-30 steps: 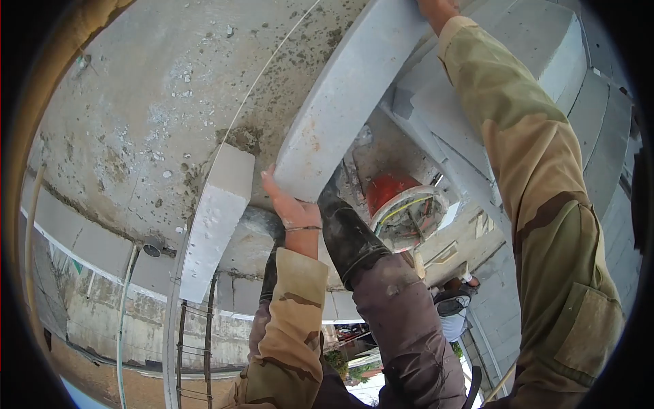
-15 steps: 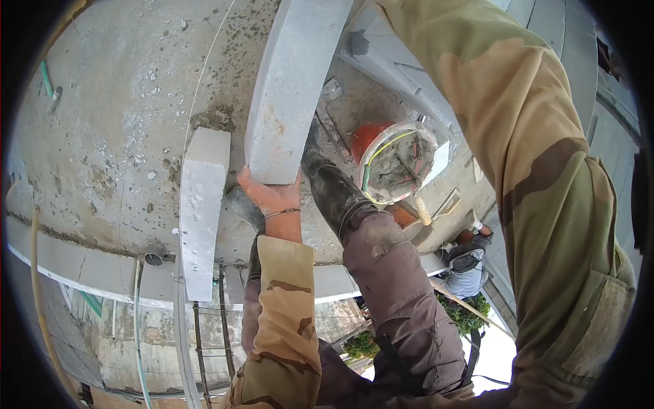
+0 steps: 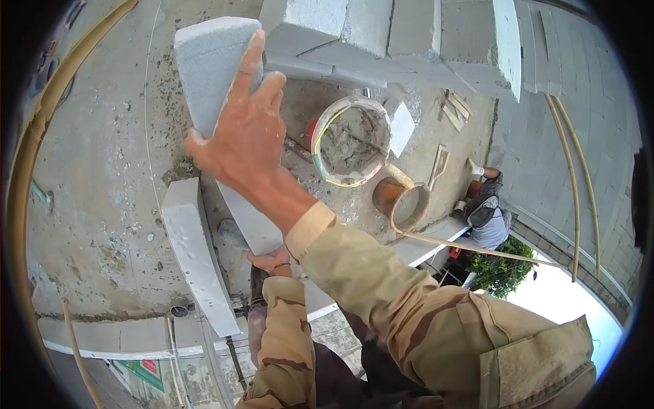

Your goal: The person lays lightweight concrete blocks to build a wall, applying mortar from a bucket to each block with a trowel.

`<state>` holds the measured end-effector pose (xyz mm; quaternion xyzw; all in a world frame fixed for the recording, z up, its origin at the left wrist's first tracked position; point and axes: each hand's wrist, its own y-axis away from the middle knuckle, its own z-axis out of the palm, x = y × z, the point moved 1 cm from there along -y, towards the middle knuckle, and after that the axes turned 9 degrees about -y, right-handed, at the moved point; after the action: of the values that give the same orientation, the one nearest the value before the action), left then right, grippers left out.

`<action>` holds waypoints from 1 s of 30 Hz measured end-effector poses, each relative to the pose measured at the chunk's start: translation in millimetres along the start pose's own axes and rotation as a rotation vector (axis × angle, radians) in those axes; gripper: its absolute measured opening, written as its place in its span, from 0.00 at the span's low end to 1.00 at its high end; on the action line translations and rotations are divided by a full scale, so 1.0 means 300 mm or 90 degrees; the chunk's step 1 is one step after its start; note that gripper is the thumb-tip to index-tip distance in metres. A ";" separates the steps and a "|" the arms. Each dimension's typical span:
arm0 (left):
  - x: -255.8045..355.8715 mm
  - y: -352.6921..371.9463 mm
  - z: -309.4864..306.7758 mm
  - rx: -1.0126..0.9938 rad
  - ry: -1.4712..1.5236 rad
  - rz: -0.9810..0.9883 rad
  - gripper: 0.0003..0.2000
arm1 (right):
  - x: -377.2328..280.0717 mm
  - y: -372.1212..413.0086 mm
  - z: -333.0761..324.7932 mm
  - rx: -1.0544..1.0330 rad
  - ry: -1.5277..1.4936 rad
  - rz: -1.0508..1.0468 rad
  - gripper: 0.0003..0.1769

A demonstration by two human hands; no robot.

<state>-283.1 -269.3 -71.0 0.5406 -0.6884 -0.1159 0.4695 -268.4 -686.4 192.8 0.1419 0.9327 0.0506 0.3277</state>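
Note:
A long pale grey concrete block point(image 3: 211, 61) stretches from the upper left toward my body. My right hand point(image 3: 245, 133) lies across its upper part, thumb at the left edge, index finger straight along the face and the other fingers curled at the right edge. At the near end, my left hand point(image 3: 269, 261) grips the bottom of the same block; some of its fingers are hidden beneath it. Just left stands another pitted concrete block point(image 3: 194, 242), apart from my hands. To the right is a round bucket point(image 3: 313, 140) of wet grey mortar with a tool in it.
Stacked pale blocks point(image 3: 368, 34) form a wall across the top. A smaller orange container point(image 3: 388, 198) with a wooden handle stands right of the bucket. A person point(image 3: 487, 218) is lower at right. A thin string point(image 3: 148, 136) crosses the gritty floor; a bamboo pole point(image 3: 41, 123) curves at left.
My right hand, out of sight before, now rests on the concrete block's upper part. My left hand stays at its near end. The view has shifted, showing the block's far end and the wall.

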 end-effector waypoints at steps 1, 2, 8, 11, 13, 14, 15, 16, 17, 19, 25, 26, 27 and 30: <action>0.047 0.004 0.016 -0.018 0.021 0.003 0.47 | 0.011 0.057 -0.026 0.026 -0.036 -0.038 0.79; 0.074 0.004 -0.002 -0.040 0.037 0.005 0.48 | 0.017 0.102 -0.044 0.026 -0.033 -0.033 0.79; 0.116 0.234 -0.786 -0.209 0.069 0.073 0.54 | 0.043 0.314 -0.195 0.085 -0.183 -0.032 0.79; 0.394 0.267 -0.835 -0.267 0.084 0.097 0.57 | 0.092 0.434 -0.231 0.117 -0.158 -0.041 0.72; 0.581 0.303 -1.056 -0.289 0.083 0.138 0.60 | 0.136 0.582 -0.247 0.154 -0.205 -0.043 0.68; 0.665 0.353 -1.111 -0.299 0.094 0.152 0.61 | 0.157 0.643 -0.245 0.176 -0.234 -0.064 0.67; 0.754 0.388 -1.150 -0.311 0.107 0.168 0.63 | 0.158 0.692 -0.269 0.182 -0.250 -0.067 0.67; 0.995 0.280 -0.798 -0.325 0.123 0.185 0.64 | 0.161 0.735 -0.301 0.155 -0.225 -0.045 0.67; 1.241 0.172 -0.460 -0.339 0.138 0.198 0.65 | 0.165 0.786 -0.317 0.125 -0.201 -0.020 0.67; 1.379 0.256 -0.597 -0.364 0.164 0.218 0.68 | 0.208 0.935 -0.269 0.124 -0.256 -0.002 0.65; 1.564 0.420 -0.611 -0.269 -0.290 0.457 0.66 | 0.312 0.975 -0.415 -0.012 -0.240 -0.150 0.51; 1.574 0.410 -0.603 -0.277 -0.284 0.432 0.67 | 0.396 0.930 -0.449 -0.136 -0.270 -0.216 0.47; 1.573 0.405 -0.603 -0.287 -0.278 0.407 0.68 | 0.469 0.883 -0.463 -0.259 -0.295 -0.279 0.43; 1.537 0.390 -0.619 -0.263 -0.337 0.459 0.69 | 0.692 0.738 -0.335 -0.273 -0.211 -0.034 0.30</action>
<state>-202.4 -552.5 346.2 0.1151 -0.8900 -0.2137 0.3859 -434.6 -413.2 188.9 0.0513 0.8377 0.2144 0.4996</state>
